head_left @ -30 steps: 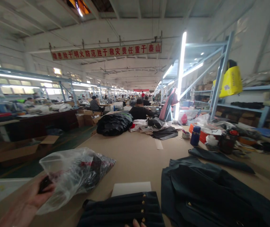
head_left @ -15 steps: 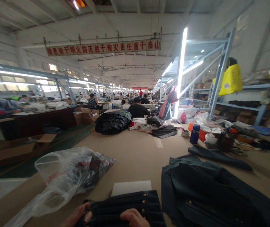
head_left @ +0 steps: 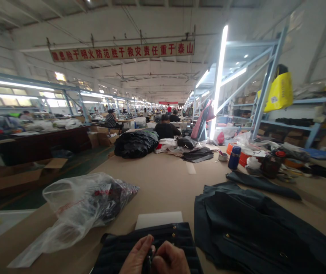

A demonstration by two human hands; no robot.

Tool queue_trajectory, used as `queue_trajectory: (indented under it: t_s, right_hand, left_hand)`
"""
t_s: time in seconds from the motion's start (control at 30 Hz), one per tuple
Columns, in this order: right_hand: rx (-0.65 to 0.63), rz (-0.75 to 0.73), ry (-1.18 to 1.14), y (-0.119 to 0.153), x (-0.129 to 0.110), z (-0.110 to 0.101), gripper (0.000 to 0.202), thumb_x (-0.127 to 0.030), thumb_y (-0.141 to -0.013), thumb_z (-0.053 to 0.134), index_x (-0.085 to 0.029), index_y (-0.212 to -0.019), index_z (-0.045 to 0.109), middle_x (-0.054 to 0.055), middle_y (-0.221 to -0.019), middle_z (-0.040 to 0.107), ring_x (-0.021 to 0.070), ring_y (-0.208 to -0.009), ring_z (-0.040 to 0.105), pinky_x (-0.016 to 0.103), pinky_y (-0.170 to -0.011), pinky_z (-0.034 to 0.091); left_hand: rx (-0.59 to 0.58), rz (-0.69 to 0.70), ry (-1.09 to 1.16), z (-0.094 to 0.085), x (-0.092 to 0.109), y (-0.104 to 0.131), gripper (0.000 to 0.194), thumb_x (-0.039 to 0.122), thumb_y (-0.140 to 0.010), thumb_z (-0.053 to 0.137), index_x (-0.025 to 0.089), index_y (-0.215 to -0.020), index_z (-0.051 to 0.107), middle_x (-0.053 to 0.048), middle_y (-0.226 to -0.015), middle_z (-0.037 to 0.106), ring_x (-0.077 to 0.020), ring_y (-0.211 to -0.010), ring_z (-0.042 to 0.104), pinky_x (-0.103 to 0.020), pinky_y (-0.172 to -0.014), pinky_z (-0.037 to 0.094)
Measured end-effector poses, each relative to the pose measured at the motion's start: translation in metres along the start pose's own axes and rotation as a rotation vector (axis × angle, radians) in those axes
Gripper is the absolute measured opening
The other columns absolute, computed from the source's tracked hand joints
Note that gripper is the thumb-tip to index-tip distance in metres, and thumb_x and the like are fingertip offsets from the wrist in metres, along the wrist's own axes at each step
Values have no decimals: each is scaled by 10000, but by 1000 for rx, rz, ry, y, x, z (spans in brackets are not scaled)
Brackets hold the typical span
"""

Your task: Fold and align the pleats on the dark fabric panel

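A dark folded garment [head_left: 120, 247] with a row of gold-coloured buttons lies at the bottom centre, overlapping a white board [head_left: 158, 219]. Over it my left hand [head_left: 137, 254] is closed, thumb and fingers pinching a small dark bit of fabric [head_left: 148, 262] that carries a shiny spot. My right hand [head_left: 172, 258] meets it from the right, fingers curled and pressed together at the same dark bit. Whether that bit belongs to the garment cannot be made out. Right of my hands spreads another dark garment [head_left: 242, 220] with gold-coloured fittings.
A clear plastic bag [head_left: 85, 209] with dark contents lies on the left of the brown table [head_left: 163, 186]. Farther back are a dark fabric pile [head_left: 135, 144], a blue flask [head_left: 234, 158], a small cup [head_left: 222, 156] and an orange tray [head_left: 242, 161]. A person [head_left: 166, 130] sits beyond.
My left hand has moved right from the garment's left edge to its middle. Both hands now come together, pinching a small dark bit. The view has tilted slightly downward.
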State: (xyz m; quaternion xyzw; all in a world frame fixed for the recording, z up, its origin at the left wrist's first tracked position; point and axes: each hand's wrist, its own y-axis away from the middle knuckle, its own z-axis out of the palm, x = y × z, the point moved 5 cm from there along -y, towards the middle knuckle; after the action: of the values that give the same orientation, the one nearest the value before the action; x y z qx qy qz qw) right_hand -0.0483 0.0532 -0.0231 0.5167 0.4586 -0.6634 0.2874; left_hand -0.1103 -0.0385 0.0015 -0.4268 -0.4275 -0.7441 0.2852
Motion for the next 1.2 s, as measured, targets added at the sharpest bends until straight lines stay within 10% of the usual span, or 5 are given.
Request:
queue_trajectory:
  t_s: [0.47, 0.67, 0.8, 1.03, 1.2]
  right_hand:
    - [-50, 293, -534, 5, -50, -14, 167, -221, -654, 736, -144, -759, 632, -28, -656, 625, 101, -595, 585, 226, -620, 508]
    - [66, 222, -668, -21, -64, -62, 316, -367, -699, 754, -209, -818, 506, 14, -877, 694, 165, -756, 673, 280, -657, 558]
    - [-42, 243, -320, -47, -51, -92, 251, -333, -780, 640, -208, -981, 555, -54, -639, 590, 76, -432, 506, 176, -401, 421]
    - [-290, 293, 259, -67, -26, -84, 535, -31, -779, 448, -180, -1287, 521, -105, -502, 458, 52, -414, 407, 162, -413, 337]
    - [-292, 319, 200, -77, -13, -84, 334, -78, -716, 547, -131, -1046, 559, -95, -531, 539, 60, -403, 437, 167, -390, 347]
  left_hand:
    - [-74, -28, -26, 21, 1, 20, 429, 453, -588, 808, 172, -728, 516, 73, -536, 474, -51, -393, 441, -128, -295, 250]
    - [-89, -23, -96, 17, 16, 8, 464, 451, -574, 802, 181, -714, 452, 83, -545, 472, -35, -363, 412, -136, -322, 300]
    - [-117, 10, -226, 24, 31, -8, 443, 434, -550, 799, 176, -734, 490, 72, -542, 482, -62, -358, 441, -144, -288, 194]
    - [-150, 94, -547, 48, 40, -41, 328, 398, -602, 743, 139, -741, 598, 53, -491, 485, -69, -365, 408, -169, -322, 241]
    - [-192, 97, -726, 52, 35, -57, 317, 409, -639, 702, 131, -777, 637, 38, -502, 502, -84, -393, 412, -194, -362, 288]
